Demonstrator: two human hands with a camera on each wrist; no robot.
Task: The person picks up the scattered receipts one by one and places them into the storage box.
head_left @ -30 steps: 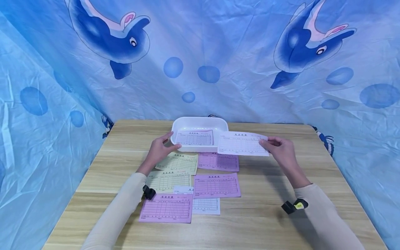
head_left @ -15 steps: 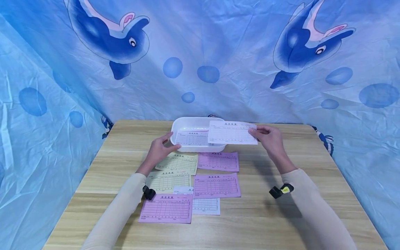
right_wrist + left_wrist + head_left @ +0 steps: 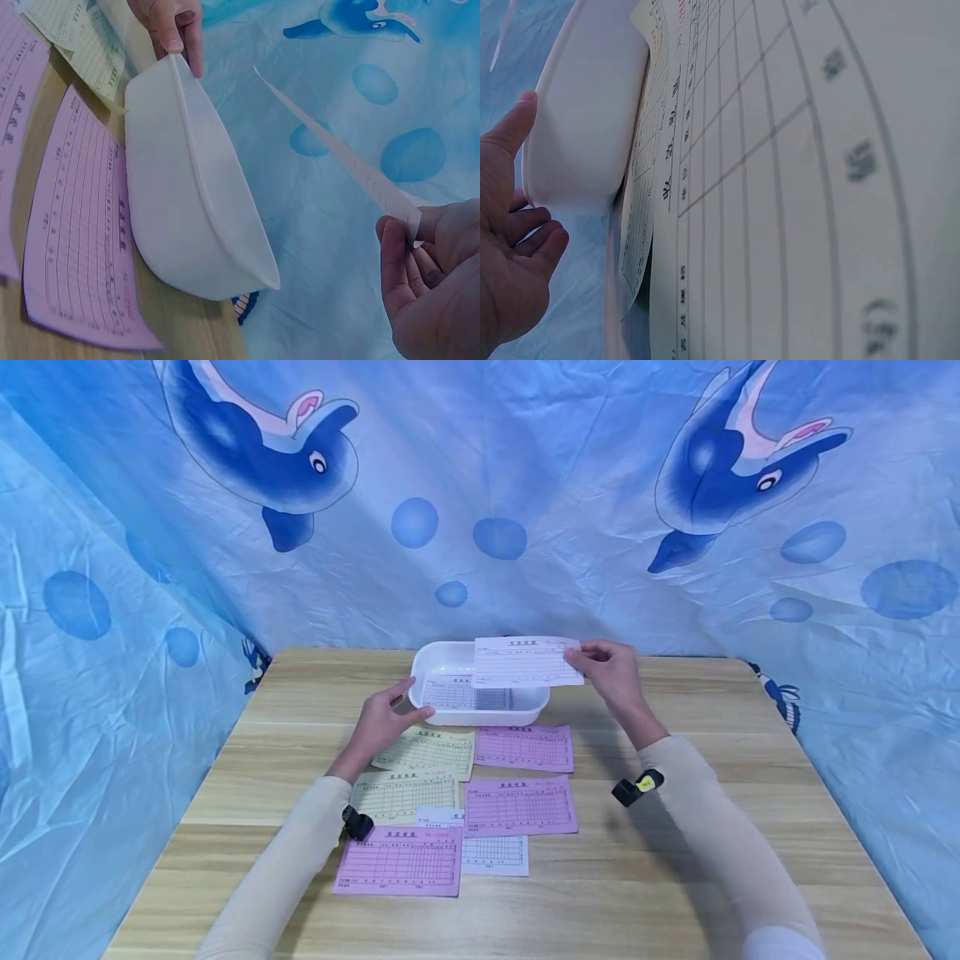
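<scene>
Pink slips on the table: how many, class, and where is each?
3: the far slip by the tray, the middle slip nearer the viewer, and the near slip at front left. Others may be hidden underneath.

Gap above tub (image 3: 166,176); white slip (image 3: 517,665) overhead

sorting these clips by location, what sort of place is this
Probably a staged tabletop recording spot, though the room beyond is hidden: a dolphin-print cloth backdrop hangs behind and beside a wood-grain table, and black wrist cameras are being worn.
</scene>
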